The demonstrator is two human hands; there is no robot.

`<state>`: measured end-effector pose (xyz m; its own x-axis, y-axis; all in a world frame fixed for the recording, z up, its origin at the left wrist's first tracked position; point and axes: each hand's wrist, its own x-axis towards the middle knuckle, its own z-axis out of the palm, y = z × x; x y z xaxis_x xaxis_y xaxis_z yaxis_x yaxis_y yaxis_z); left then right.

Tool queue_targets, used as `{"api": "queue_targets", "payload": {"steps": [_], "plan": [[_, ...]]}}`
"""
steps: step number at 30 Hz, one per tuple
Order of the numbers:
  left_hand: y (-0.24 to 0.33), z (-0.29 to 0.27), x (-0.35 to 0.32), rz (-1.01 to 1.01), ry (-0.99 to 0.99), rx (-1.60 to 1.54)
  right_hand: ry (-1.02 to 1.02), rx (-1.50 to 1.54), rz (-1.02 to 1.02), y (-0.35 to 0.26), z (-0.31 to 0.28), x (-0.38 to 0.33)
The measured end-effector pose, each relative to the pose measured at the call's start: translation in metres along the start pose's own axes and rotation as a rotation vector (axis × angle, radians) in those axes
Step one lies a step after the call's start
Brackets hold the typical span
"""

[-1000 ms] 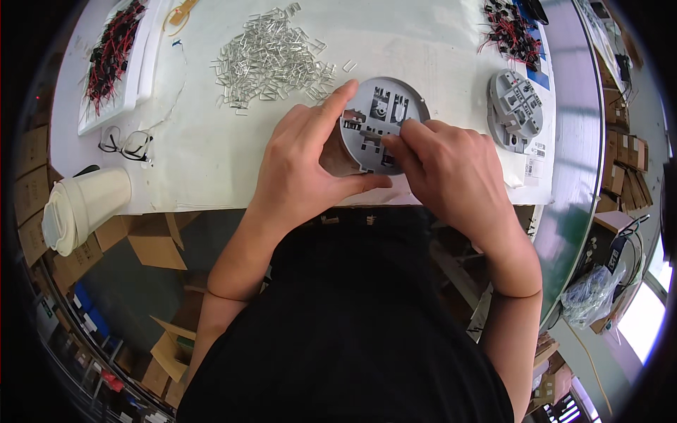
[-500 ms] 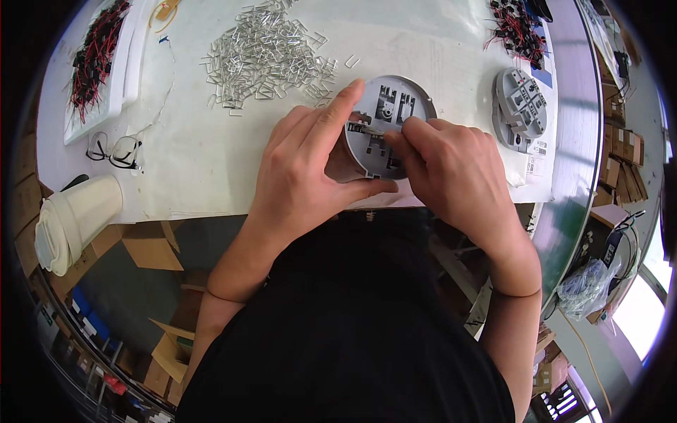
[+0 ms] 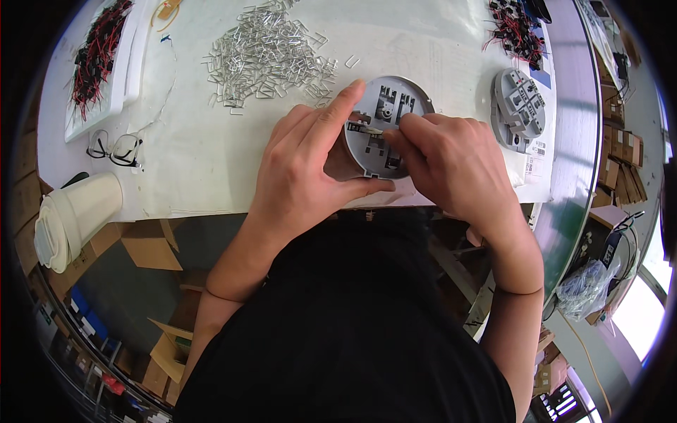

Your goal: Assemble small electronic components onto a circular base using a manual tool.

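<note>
A round grey plastic housing (image 3: 386, 144) with slots and raised ribs inside is tilted up over the table's front edge. My left hand (image 3: 300, 158) is closed around its left side, thumb along the lower rim and index finger by the upper left. My right hand (image 3: 451, 158) reaches in from the right, thumb and index finger pinched on a thin, light metallic piece (image 3: 372, 131). The far end of this piece meets a slot at the housing's left; my fingers hide the rest, so its exact kind is unclear.
Beyond my left hand lies a heap of U-shaped metal wire pieces (image 3: 264, 60). At right are stacked grey round housings (image 3: 520, 106) and a bundle of red and black wired parts (image 3: 518, 32). More wired parts (image 3: 102, 56), glasses (image 3: 116, 149) and a cream container (image 3: 81, 215) are at left.
My right hand has shifted very slightly up and left, its fingers still pinched at the housing. My left hand and the housing look almost unmoved.
</note>
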<state>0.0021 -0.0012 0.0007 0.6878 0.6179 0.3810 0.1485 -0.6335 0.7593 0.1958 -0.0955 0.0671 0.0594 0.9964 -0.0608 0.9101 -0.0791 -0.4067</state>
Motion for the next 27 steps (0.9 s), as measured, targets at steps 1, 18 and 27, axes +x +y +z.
{"api": "queue_targets", "payload": {"steps": [1,18,27], "plan": [[0.0,0.0,0.0,0.002,-0.003,-0.002,0.002,-0.01,-0.023,0.0,0.0,0.001],[0.001,0.001,-0.004,-0.007,0.009,0.009,-0.091,-0.29,-0.05,-0.028,-0.02,0.009],[-0.001,0.001,-0.002,0.014,0.005,0.012,-0.19,-0.423,-0.053,-0.032,-0.02,0.012]]}}
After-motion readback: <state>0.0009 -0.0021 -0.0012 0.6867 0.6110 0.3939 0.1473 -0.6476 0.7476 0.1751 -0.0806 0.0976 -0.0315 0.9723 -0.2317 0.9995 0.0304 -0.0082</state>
